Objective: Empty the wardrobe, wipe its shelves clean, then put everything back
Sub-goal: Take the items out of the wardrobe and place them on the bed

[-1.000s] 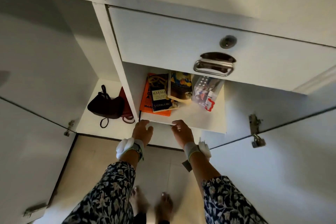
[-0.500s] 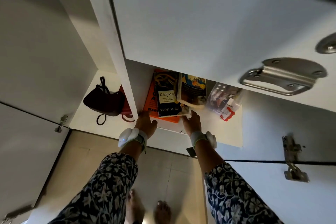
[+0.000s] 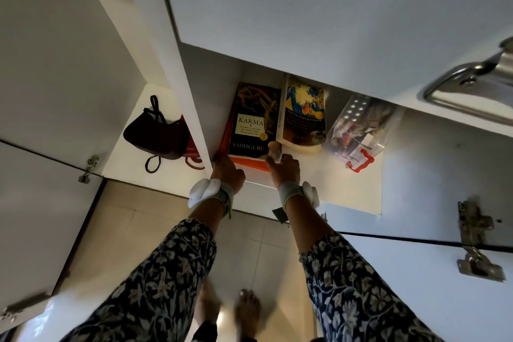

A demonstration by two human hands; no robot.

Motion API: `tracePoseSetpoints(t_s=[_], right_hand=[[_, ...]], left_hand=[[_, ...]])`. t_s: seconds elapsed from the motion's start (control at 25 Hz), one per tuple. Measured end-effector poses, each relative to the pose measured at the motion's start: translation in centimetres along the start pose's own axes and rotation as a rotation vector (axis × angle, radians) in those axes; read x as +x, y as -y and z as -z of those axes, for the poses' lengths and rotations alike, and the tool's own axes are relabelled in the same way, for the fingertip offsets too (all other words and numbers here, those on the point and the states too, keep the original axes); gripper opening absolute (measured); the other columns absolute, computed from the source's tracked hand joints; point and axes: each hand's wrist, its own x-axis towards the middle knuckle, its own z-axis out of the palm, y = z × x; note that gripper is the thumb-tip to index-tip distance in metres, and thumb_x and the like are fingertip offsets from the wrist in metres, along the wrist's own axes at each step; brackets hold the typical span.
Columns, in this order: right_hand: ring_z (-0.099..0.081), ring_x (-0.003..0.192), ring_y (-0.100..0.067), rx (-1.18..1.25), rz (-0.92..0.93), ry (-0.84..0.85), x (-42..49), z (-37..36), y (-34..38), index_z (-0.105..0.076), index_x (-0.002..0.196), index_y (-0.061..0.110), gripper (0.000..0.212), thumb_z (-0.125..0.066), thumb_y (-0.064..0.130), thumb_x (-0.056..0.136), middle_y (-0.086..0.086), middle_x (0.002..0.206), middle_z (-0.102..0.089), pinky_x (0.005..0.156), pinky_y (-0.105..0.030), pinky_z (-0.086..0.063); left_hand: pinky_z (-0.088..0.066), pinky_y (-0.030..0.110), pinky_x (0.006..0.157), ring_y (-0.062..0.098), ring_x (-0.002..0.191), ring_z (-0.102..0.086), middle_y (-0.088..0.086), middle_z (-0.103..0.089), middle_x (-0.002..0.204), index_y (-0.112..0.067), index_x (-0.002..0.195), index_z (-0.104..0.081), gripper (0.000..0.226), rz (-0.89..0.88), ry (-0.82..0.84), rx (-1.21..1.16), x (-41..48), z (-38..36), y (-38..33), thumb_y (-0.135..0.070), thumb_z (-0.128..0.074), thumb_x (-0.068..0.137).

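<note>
Shelf (image 3: pixel 319 175): clear pouch (image 3: pixel 358 133) at 3 o'clock of books.
Our left hand (image 3: pixel 226 172): grasps orange book (image 3: pixel 249 166).
Our right hand (image 3: pixel 286 171): grasps Karma book (image 3: pixel 254 122) atop it.

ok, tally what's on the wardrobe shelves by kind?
Books: 3 (Karma book, orange book under it, blue-cover book)
Bags: 2 (dark bag, red bag behind it)
Clear pouch: 1
Total: 6

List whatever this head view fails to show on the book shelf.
Head view only:
- Orange book: title covered by the Karma book.
- Left hand: fingertips hidden against the divider; grip unclear.
- Clear pouch: contents blurred, top hidden by the drawer front.
- Red bag: mostly behind the black bag.
</note>
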Motion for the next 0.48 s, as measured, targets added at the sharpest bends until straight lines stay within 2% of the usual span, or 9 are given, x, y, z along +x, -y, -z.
tracePoseSetpoints(t_s=[0.08, 0.16, 0.28, 0.4, 0.48], right_hand=[[-0.055, 0.111, -0.032, 0.007, 0.008, 0.013, 0.4, 0.0, -0.4, -0.056, 0.12, 0.005, 0.052, -0.061, 0.045, 0.087, -0.017, 0.118, -0.06, 0.091, -0.034, -0.043], [-0.064, 0.099, -0.032, 0.14, -0.015, 0.023, 0.7, -0.2, -1.0, -0.061, 0.111, 0.005, 0.051, -0.069, 0.045, 0.08, -0.016, 0.108, -0.067, 0.091, -0.042, -0.05], [-0.065, 0.097, -0.032, 0.253, -0.049, 0.032, 1.0, 0.5, -1.7, -0.061, 0.112, 0.005, 0.05, -0.072, 0.041, 0.078, -0.015, 0.107, -0.068, 0.091, -0.047, -0.052], [-0.064, 0.1, -0.03, 0.235, -0.072, 0.055, 1.6, 1.9, -2.4, -0.063, 0.111, 0.008, 0.048, -0.071, 0.041, 0.079, -0.013, 0.11, -0.068, 0.093, -0.045, -0.052], [-0.063, 0.104, -0.027, 0.197, -0.073, 0.037, 1.4, 2.9, -2.8, -0.063, 0.113, 0.009, 0.048, -0.07, 0.041, 0.08, -0.01, 0.116, -0.067, 0.096, -0.04, -0.049]], left_hand=[[-0.031, 0.037, 0.112, 0.035, 0.137, -0.031, 0.016, -0.025, 0.152, -0.006, 0.148, -0.015, 0.07, -0.009, 0.022, 0.011, -0.1, 0.1, 0.0, -0.003, -0.049, 0.087], [-0.03, 0.036, 0.113, 0.034, 0.138, -0.03, 0.016, -0.022, 0.153, -0.008, 0.15, -0.012, 0.074, -0.002, 0.047, 0.012, -0.1, 0.3, -0.1, -0.002, -0.049, 0.085], [-0.032, 0.038, 0.113, 0.036, 0.137, -0.03, 0.017, -0.016, 0.153, -0.007, 0.15, -0.008, 0.078, -0.005, 0.096, 0.018, -0.6, -0.1, -0.7, -0.005, -0.052, 0.085], [-0.044, 0.036, 0.1, 0.038, 0.123, -0.046, 0.015, -0.026, 0.143, -0.01, 0.147, -0.015, 0.075, -0.022, 0.144, -0.011, -1.7, -1.4, -1.2, -0.008, -0.055, 0.083], [-0.046, 0.031, 0.087, 0.035, 0.114, -0.051, 0.012, -0.033, 0.133, -0.013, 0.145, -0.02, 0.073, -0.042, 0.146, 0.004, -2.4, -2.2, -1.2, -0.011, -0.058, 0.082]])
